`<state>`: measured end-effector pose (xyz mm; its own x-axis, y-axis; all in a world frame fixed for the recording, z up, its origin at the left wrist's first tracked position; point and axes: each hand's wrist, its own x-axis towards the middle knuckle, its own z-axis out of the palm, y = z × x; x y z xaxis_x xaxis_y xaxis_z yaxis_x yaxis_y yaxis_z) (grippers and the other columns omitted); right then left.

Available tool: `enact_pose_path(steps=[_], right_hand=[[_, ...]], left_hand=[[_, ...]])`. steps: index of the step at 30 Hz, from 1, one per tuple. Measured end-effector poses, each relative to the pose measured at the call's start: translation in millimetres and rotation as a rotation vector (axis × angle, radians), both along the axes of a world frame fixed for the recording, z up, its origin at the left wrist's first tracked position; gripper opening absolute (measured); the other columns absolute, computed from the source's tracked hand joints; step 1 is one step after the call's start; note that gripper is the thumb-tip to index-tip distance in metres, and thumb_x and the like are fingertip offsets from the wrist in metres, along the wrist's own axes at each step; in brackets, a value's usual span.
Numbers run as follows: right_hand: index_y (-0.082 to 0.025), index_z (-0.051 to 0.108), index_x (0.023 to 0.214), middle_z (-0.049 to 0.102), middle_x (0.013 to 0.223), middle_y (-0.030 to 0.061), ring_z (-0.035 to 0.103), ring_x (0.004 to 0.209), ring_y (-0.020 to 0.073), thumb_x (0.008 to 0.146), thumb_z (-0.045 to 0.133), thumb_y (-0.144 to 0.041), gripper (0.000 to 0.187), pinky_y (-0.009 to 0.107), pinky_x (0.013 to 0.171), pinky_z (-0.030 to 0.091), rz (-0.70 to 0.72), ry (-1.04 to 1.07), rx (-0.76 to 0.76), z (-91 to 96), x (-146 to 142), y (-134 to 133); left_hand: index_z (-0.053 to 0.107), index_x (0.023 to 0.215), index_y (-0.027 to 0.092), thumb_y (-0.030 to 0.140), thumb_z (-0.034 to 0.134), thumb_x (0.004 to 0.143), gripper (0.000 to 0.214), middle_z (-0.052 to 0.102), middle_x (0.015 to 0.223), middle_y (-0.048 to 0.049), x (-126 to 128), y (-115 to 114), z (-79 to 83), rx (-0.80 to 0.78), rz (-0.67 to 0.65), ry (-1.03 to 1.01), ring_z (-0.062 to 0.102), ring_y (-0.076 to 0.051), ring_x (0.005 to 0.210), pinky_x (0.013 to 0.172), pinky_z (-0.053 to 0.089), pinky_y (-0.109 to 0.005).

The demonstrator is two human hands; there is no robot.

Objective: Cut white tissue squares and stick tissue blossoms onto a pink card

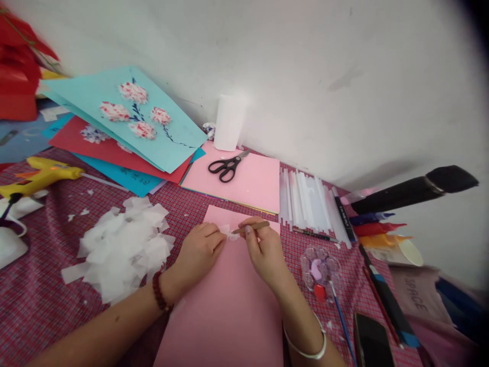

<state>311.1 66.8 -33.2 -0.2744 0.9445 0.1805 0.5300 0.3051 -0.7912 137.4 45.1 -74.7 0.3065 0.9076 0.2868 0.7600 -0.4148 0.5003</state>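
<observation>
The worktop (53, 244) carries a pink sheet (225, 306). Over this sheet, right fingers (251, 242) pinch a stick (263, 225); whether left fingers (214, 237) grip anything is unclear.

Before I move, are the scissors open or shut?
The scissors look shut: their blades lie together as one narrow, tapering shape over the pink paper stack.

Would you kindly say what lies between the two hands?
In the head view, a small white piece and the tip of a brown stick lie between the left hand and right hand.
</observation>
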Motion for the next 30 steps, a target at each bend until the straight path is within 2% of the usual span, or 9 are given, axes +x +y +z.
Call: enact_pose_path(steps=[4,7,11,19,21,25,30], right_hand=[[-0.02,0.055,0.097,0.062,0.087,0.0044,0.062,0.078,0.0158,0.093,0.039,-0.021,0.016,0.03,0.071,0.048,-0.066,0.115,0.034,0.8,-0.2,-1.5],[-0.02,0.055,0.097,0.062,0.087,0.0042,0.061,0.078,0.0157,0.093,0.039,-0.022,0.017,0.029,0.07,0.048,-0.05,0.162,0.029,2.1,-4.2,-2.6],[-0.019,0.056,0.094,0.063,0.088,0.0046,0.061,0.079,0.0157,0.092,0.04,-0.019,0.016,0.028,0.072,0.047,0.012,0.077,0.012,4.1,-10.7,-2.2],[-0.02,0.054,0.094,0.064,0.087,0.005,0.062,0.079,0.0168,0.091,0.038,-0.019,0.017,0.028,0.071,0.046,0.026,-0.044,0.019,4.7,-11.6,-0.3],[-0.02,0.054,0.094,0.064,0.087,0.005,0.062,0.079,0.0171,0.092,0.037,-0.019,0.017,0.028,0.071,0.046,0.03,-0.06,0.019,4.1,-11.2,-0.3],[-0.02,0.052,0.095,0.063,0.088,0.0054,0.061,0.077,0.017,0.093,0.035,-0.02,0.017,0.029,0.071,0.046,0.035,-0.08,0.01,3.5,-10.3,-1.3],[-0.02,0.051,0.095,0.061,0.09,0.006,0.06,0.078,0.0177,0.093,0.034,-0.02,0.018,0.03,0.07,0.045,0.046,-0.12,0.017,5.3,-9.3,-2.9]], left_hand=[[0.068,0.08,0.016,0.016,0.052,0.086,0.017,0.061,0.076,-0.0047,-0.2,1.9,0.2,-0.016,-0.002,-0.028,0.053,-0.017,0.077,0.072,0.043,-0.031],[0.068,0.08,0.017,0.016,0.053,0.085,0.015,0.062,0.076,-0.0045,0.4,3.1,-0.6,-0.007,-0.01,-0.033,0.053,-0.018,0.077,0.071,0.043,-0.031],[0.068,0.079,0.017,0.014,0.054,0.084,0.015,0.062,0.075,-0.004,0.4,3.1,-2.0,0.006,-0.015,-0.028,0.053,-0.018,0.076,0.069,0.042,-0.031],[0.066,0.084,0.017,0.015,0.049,0.084,0.016,0.063,0.079,-0.0053,0.1,2.2,1.2,-0.032,-0.016,-0.044,0.055,-0.018,0.079,0.073,0.045,-0.032],[0.063,0.091,0.018,0.01,0.048,0.081,0.02,0.063,0.084,-0.0052,-0.7,3.0,1.2,-0.068,0.021,-0.106,0.057,-0.018,0.082,0.074,0.046,-0.031],[0.056,0.106,0.017,0.0,0.042,0.071,0.041,0.064,0.09,-0.0048,-4.0,5.8,-0.7,-0.158,0.15,-0.238,0.059,-0.016,0.083,0.075,0.048,-0.029],[0.056,0.104,0.016,-0.002,0.041,0.068,0.043,0.064,0.087,-0.0041,-6.1,7.7,-0.7,-0.21,0.175,-0.264,0.06,-0.015,0.08,0.074,0.048,-0.029]])
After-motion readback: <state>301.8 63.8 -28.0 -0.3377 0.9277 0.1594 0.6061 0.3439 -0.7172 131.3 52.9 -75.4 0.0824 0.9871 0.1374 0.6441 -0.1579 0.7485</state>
